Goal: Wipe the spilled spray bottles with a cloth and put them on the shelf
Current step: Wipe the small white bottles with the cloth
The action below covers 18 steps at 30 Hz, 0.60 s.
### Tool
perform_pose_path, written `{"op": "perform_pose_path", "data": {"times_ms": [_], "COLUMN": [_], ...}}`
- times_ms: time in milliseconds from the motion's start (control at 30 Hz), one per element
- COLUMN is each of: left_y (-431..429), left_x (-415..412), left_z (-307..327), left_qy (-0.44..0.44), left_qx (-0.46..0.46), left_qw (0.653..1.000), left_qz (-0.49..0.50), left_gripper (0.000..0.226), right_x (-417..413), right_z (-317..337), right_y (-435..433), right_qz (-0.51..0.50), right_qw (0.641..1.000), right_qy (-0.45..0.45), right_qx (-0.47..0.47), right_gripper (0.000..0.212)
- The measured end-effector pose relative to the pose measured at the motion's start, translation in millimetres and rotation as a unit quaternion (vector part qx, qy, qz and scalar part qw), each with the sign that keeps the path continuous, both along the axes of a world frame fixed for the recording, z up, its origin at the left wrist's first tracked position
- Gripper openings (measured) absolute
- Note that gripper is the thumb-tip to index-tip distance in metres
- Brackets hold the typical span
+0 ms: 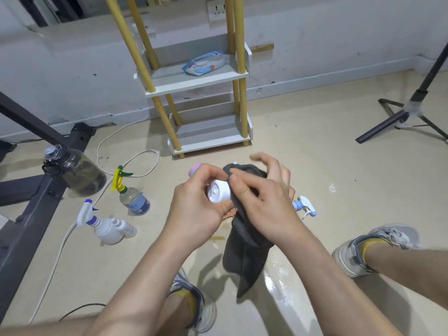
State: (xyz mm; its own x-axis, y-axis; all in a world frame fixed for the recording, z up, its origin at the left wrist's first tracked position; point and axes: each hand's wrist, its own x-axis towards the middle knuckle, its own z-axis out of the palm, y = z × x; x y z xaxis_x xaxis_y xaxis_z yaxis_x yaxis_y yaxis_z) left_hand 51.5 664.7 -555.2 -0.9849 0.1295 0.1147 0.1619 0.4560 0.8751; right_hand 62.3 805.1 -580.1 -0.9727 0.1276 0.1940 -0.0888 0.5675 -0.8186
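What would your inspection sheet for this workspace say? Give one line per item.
Surface: floor wet, with brown spill.
Job's things: bottle held, cloth against it; yellow sprayer, white sprayer, blue sprayer on floor; shelf holds wipes, no bottles.
Clutter: jug.
Hands: left hand grips bottle; right hand holds cloth.
Cables: white cable, black cable on floor.
Surroundings: tripod, socket, black frame.

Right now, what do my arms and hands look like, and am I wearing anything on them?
The left forearm and right forearm are bare to the frame's edge, with no sleeves showing. The left hand and right hand wear no gloves, and no watch, bracelet or ring is visible. The right hand's fingers are motion-blurred, so small details there cannot be told.
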Motion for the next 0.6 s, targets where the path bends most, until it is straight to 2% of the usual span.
{"op": "perform_pose_path", "data": {"times_ms": [100,200,267,333,367,467,533,600], "left_y": [-4.0,-16.5,-25.9,-33.5,-36.2,-42.5,-41.8,-39.9], "left_x": [6.1,4.7,2.3,-1.6,-4.3,-17.4,-23.9,-26.5], "left_z": [11.1,15.2,14.1,14.5,15.9,19.6,21.8,22.7], "left_qy": [0.049,0.101,0.098,0.072,0.053,0.002,-0.04,-0.07], "left_qx": [-0.053,-0.082,-0.095,-0.086,-0.068,-0.006,0.042,0.059], "left_qw": [0.997,0.988,0.985,0.989,0.993,0.999,0.998,0.993], "left_qz": [-0.038,-0.085,-0.102,-0.092,-0.081,-0.033,0.012,0.075], "left_gripper": [0.05,0.051,0.051,0.044,0.042,0.031,0.02,0.03], "right_x": [-12.3,-26.5,-30.1,-26.7,-23.6,-8.7,4.4,12.9], "right_z": [7.2,11.5,23.4,30.1,30.8,27.6,18.5,4.2], "right_y": [-2.3,-2.1,5.4,14.0,18.1,11.9,-8.7,-29.6], "right_qz": [0.034,0.121,0.192,0.279,0.313,0.293,0.232,0.174], "right_qw": [0.993,0.975,0.944,0.913,0.911,0.939,0.952,0.941], "right_qy": [0.005,-0.106,-0.203,-0.233,-0.229,-0.152,-0.02,0.075], "right_qx": [-0.112,-0.153,-0.177,-0.187,-0.139,0.094,0.2,0.281], "right_gripper": [0.029,0.047,0.059,0.045,0.042,0.107,0.114,0.11]}}
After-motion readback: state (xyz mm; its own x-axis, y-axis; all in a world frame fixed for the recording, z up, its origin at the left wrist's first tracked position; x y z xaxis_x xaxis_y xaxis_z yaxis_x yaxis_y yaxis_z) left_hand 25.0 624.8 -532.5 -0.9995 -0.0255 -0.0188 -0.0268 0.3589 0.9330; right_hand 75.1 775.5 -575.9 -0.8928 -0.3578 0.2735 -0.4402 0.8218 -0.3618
